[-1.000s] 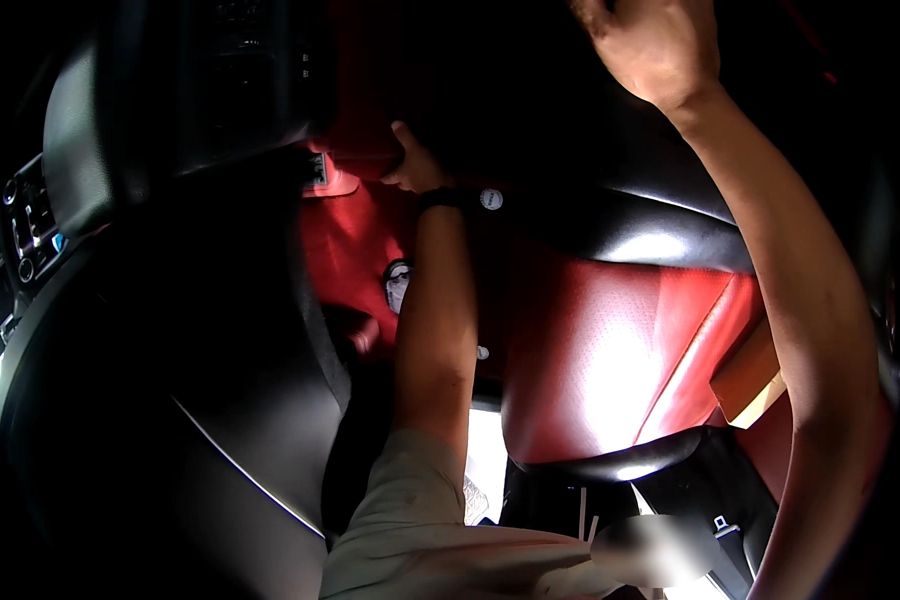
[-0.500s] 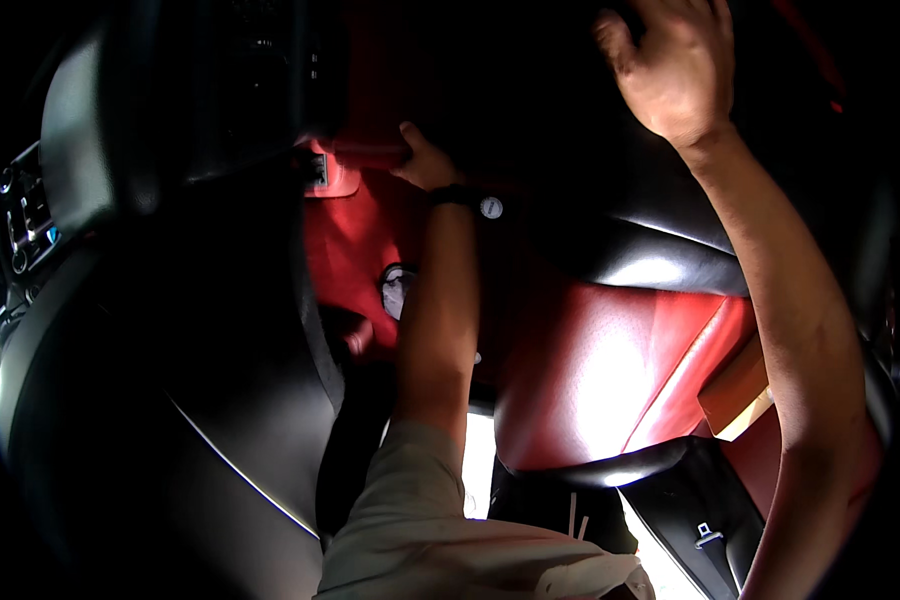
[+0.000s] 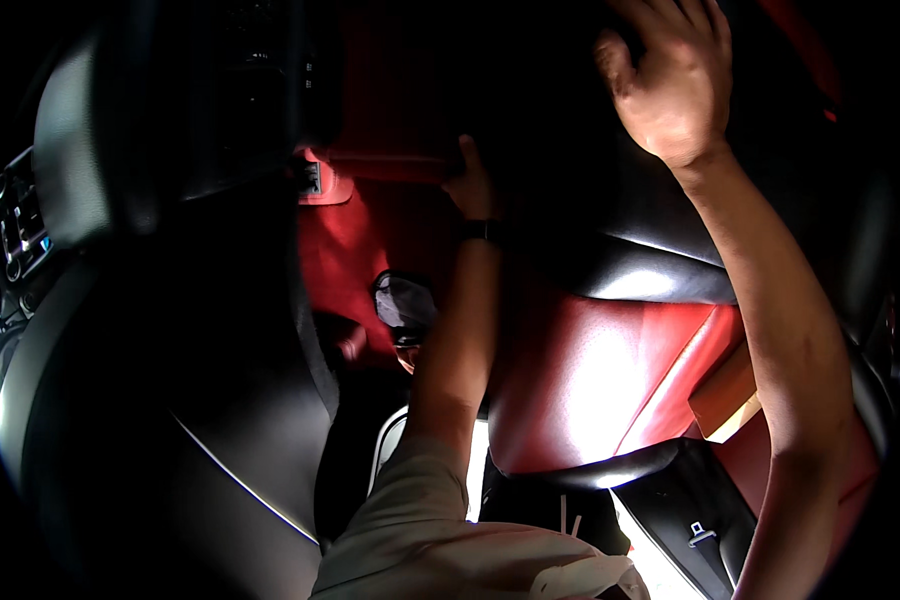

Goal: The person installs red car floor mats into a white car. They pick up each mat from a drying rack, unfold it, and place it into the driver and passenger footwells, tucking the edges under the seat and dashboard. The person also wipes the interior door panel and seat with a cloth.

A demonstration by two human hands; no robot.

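My left hand (image 3: 474,187) is low over the red floor area, beside the dark edge of the rear seat, with a black wristband (image 3: 481,230) on its wrist. Its thumb points up and away; the fingers are lost in shadow, so any hold does not show. Higher on the right, my right hand (image 3: 675,88) lies against the dark seat surface (image 3: 560,110). The fingers and thumb are apart, and nothing is in them. Below my left forearm, a grey and black shoe (image 3: 406,300) rests on the red carpet (image 3: 355,240).
A black front seat (image 3: 230,380) fills the left side. The red and black seat cushion (image 3: 580,370) lies right of my left arm. Near my right forearm are a brown cardboard piece (image 3: 727,395) and a seat-belt buckle (image 3: 700,535). Console controls (image 3: 20,225) show far left.
My left hand has moved right and slightly nearer, and its forearm now covers where a small round white piece showed. More of the shoe is visible. My right hand stays nearly in place.
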